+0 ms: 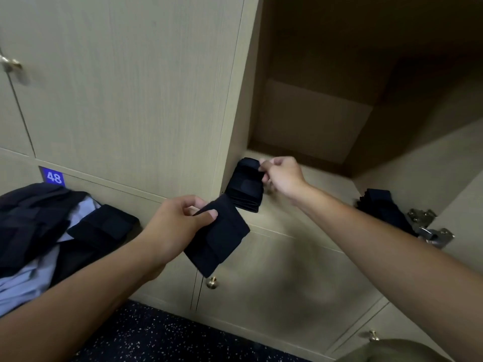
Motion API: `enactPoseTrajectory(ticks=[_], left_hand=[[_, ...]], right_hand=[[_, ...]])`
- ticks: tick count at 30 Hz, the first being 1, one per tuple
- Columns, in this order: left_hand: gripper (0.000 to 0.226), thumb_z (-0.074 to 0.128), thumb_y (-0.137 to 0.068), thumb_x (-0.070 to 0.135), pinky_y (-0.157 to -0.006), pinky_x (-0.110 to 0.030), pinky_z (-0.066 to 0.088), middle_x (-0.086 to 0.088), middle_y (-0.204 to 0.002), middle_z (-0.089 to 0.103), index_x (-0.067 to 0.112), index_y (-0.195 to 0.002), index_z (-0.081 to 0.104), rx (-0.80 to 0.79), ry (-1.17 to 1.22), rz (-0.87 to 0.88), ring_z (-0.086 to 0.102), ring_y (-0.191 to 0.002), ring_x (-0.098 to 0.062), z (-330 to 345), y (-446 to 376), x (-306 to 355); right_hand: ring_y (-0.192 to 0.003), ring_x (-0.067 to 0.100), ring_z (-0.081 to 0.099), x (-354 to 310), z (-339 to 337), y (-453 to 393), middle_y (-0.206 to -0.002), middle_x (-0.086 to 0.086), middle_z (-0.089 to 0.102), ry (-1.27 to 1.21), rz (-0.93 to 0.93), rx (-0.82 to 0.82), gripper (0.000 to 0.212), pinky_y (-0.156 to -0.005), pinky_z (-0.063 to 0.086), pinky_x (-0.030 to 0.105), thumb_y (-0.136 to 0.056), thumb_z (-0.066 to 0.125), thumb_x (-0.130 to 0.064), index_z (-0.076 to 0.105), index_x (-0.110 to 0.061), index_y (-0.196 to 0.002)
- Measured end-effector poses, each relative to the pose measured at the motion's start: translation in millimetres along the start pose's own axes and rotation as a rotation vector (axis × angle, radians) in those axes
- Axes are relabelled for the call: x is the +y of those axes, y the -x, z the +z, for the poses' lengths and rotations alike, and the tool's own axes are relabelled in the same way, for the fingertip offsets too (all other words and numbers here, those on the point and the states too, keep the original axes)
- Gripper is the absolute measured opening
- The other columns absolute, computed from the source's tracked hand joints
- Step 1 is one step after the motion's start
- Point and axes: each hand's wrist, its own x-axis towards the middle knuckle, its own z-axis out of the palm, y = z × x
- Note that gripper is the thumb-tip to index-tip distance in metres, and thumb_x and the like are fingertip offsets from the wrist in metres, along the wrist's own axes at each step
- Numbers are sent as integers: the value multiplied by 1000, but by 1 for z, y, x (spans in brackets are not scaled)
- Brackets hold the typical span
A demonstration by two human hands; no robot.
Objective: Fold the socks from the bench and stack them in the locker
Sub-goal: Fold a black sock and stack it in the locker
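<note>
At the lower left of the frame a heap of dark and pale-blue clothing (39,231) is seen, with a folded dark item (104,228) lying on it; whether more socks remain there cannot be told. Just left of centre the left hand (175,223) is held with thumb and fingers clamped on a folded dark sock (219,241), which hangs with its long axis slanting from upper left down toward the lower right, in front of a lower door with a brass knob (212,282). Just above and to the right of it, a stack of folded socks (247,188) is set on the locker floor (326,194) at the left front corner of the open compartment. The top layer of that stack is pinched by the fingertips of the right hand (282,176), fingers curled together. At the right of the frame a second dark stack (381,205) lies near the door hinge (423,220).

The held sock is judged nearest the left stack, so the coming move is a short lift up and rightward onto its top.
</note>
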Motion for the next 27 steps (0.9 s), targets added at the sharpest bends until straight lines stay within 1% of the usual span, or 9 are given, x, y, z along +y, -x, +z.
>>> enactPoseTrajectory(ticks=[4, 7, 11, 13, 16, 19, 21, 23, 27], left_hand=[[10, 75, -92, 18, -51, -15, 51, -4, -84, 73, 12, -98, 71, -31, -137, -6, 73, -65, -9, 1, 4, 0], [20, 81, -86, 19, -50, -14, 50, -5, -89, 73, 13, -100, 68, -11, -178, -12, 72, -67, -10, 2, 6, 1], [27, 85, -81, 26, -51, -12, 48, -7, -91, 73, 14, -99, 67, 14, -196, 4, 71, -71, -9, 3, 9, 0], [30, 83, -83, 28, -54, -13, 52, -8, -96, 75, 13, -103, 66, 9, -141, -21, 73, -77, -13, 4, 10, 0], [36, 83, -83, 24, -60, -24, 59, -9, -99, 76, 14, -111, 63, -45, -102, -78, 76, -84, -21, 1, 11, -1], [35, 83, -82, 11, -62, -26, 60, -13, -93, 76, 11, -111, 63, -56, -81, -97, 73, -72, -23, -4, 10, -6], [28, 82, -83, 5, -61, -26, 60, -13, -85, 75, 8, -105, 66, -50, -121, -62, 67, -63, -20, -6, 8, -10], [20, 81, -84, 4, -61, -24, 59, -8, -75, 72, 5, -99, 68, -37, -194, -18, 64, -58, -16, -6, 6, -12], [18, 82, -84, 9, -54, -14, 51, -4, -64, 67, 11, -97, 70, 4, -249, 15, 63, -51, -8, -1, 2, -10]], right_hand=[[-61, 15, 59, -7, 3, 82, -76, 2, 69, -73, -62, -486, 45, -51, 44, 25, -104, 53, -46, 73, -5, -101], [-72, 17, 55, -5, 0, 114, -84, 4, 66, -60, -150, -691, 37, -57, 45, 26, -103, 57, -40, 74, -7, -103], [-56, 9, 41, -2, -5, 128, -75, 10, 51, -33, -173, -732, 14, -55, 37, 22, -96, 70, -19, 73, -5, -98], [-55, 5, 49, 2, -8, 131, -76, 7, 61, -59, -169, -691, 14, -58, 43, 19, -97, 70, -16, 73, -3, -99], [-71, 9, 60, 14, -11, 129, -90, 5, 74, -182, -66, -642, 24, -67, 50, 20, -100, 65, -20, 71, 2, -108], [-85, 16, 62, 22, -14, 127, -97, 7, 75, -309, 58, -684, 25, -72, 53, 21, -101, 64, -22, 70, 1, -110], [-86, 13, 66, 25, -15, 129, -97, 2, 76, -238, 39, -705, 16, -77, 55, 22, -99, 67, -22, 71, -8, -105], [-79, 9, 65, 24, -14, 128, -90, -3, 73, -128, -30, -658, 12, -78, 54, 24, -95, 72, -22, 71, -12, -102], [-64, 6, 62, 15, -17, 122, -75, 4, 68, -84, -105, -664, 12, -67, 50, 24, -95, 72, -13, 65, -11, -85]])
